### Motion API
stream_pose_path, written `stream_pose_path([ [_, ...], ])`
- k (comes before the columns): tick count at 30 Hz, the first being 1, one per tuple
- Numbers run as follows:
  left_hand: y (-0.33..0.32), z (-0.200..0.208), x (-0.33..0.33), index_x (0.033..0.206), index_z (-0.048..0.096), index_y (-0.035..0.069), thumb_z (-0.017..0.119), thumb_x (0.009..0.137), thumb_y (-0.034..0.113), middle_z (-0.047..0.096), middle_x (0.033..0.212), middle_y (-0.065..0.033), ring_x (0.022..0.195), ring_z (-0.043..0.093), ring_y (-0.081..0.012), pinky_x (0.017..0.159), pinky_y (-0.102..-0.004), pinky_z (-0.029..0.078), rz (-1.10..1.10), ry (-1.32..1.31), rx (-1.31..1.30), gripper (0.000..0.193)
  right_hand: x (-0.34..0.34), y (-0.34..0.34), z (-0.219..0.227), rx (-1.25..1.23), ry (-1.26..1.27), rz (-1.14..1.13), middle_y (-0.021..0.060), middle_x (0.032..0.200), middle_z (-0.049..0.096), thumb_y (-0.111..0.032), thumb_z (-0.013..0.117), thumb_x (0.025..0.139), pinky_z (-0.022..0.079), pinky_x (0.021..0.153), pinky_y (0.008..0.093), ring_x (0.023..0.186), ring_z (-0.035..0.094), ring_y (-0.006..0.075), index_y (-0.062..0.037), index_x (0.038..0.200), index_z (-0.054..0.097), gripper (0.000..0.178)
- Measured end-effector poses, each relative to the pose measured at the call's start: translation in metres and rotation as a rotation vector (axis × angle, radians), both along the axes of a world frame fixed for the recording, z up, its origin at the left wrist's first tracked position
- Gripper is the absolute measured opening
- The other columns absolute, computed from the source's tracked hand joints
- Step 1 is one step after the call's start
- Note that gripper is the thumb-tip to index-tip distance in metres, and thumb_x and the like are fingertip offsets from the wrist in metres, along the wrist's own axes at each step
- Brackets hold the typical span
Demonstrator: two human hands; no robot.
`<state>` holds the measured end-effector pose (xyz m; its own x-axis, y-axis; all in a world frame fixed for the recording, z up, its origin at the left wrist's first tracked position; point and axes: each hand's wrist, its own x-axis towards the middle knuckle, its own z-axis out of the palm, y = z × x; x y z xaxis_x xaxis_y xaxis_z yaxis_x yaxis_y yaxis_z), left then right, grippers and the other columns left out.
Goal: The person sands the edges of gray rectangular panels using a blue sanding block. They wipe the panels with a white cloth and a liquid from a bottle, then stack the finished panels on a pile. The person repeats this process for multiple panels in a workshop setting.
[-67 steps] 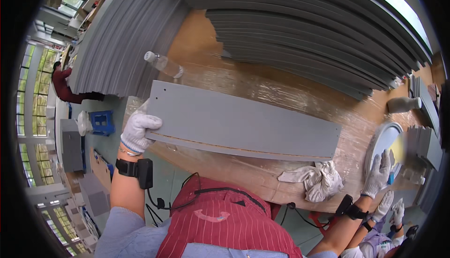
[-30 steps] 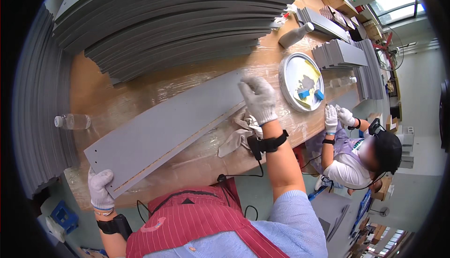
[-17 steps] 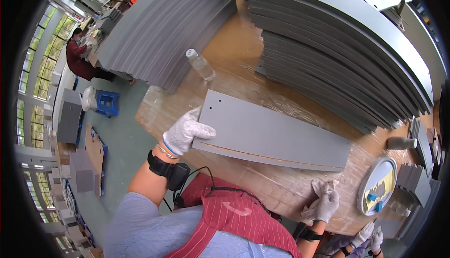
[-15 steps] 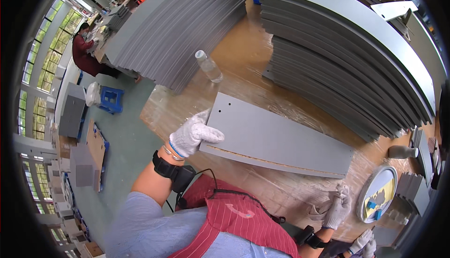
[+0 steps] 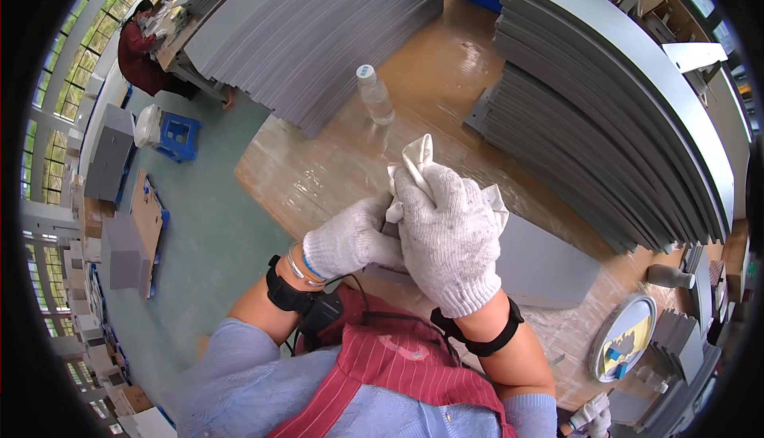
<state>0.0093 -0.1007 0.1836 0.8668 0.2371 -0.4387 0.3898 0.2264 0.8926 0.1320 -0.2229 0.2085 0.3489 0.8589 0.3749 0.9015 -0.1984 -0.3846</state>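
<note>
A long grey panel (image 5: pixel 545 267) lies across the table in front of me, its left end hidden behind my gloves. My left hand (image 5: pixel 350 239), in a white knit glove, is closed round that left end. Over the same end is my right hand (image 5: pixel 450 235), also gloved, with a white cloth (image 5: pixel 418 155) bunched in its grip. Corners of the cloth stick out past the fingers. Whether the cloth touches the panel is hidden by the hand.
Tall stacks of grey panels stand far left (image 5: pixel 318 32) and far right (image 5: pixel 597 112). Between them is a clear bottle (image 5: pixel 374 96). At right, a round white lid (image 5: pixel 598 358) holds a yellow sheet and blue pieces. Another person's gloved hands (image 5: pixel 590 416) show bottom right.
My right hand has come from the lower right to the panel's left end, bringing the cloth. The panel's left end has dropped or tilted out of sight behind the gloves.
</note>
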Motion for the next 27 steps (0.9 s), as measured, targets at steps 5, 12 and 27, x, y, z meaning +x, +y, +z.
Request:
stream_pose_path([
  [5, -0.001, -0.005, 0.001, 0.149, 0.039, -0.001, 0.078, 0.069, 0.003, 0.059, 0.134, -0.0103, 0.124, 0.055, -0.02, 0.109, -0.035, 0.04, 0.039, -0.116, -0.231, 0.088, 0.037, -0.037, -0.048, 0.112, -0.013, -0.311, 0.0137, 0.098, 0.064, -0.005, 0.068, 0.08, 0.051, 0.076, 0.0427, 0.088, 0.062, 0.0322, -0.0086, 0.116, 0.068, 0.037],
  [12, -0.006, -0.021, 0.009, 0.149, 0.037, -0.002, 0.06, 0.097, 0.048, 0.055, 0.14, -0.0142, 0.125, 0.056, -0.0246, 0.106, -0.039, 0.044, 0.17, -0.2, -0.392, 0.075, 0.04, -0.067, -0.071, 0.084, 0.168, -0.534, 0.0182, 0.104, 0.065, -0.004, 0.064, 0.086, 0.053, 0.081, 0.0439, 0.092, 0.064, 0.0358, -0.0054, 0.117, 0.068, 0.031],
  [27, 0.001, -0.064, -0.008, 0.134, 0.055, 0.007, 0.064, 0.087, 0.021, 0.065, 0.12, -0.0109, 0.104, 0.064, -0.0205, 0.09, -0.0364, 0.051, 0.072, -0.297, -0.412, 0.05, 0.015, 0.011, -0.038, 0.013, 0.104, -0.238, 0.0133, 0.107, 0.063, -0.008, 0.063, 0.085, 0.05, 0.082, 0.0389, 0.092, 0.063, 0.0293, -0.0067, 0.122, 0.065, 0.037],
])
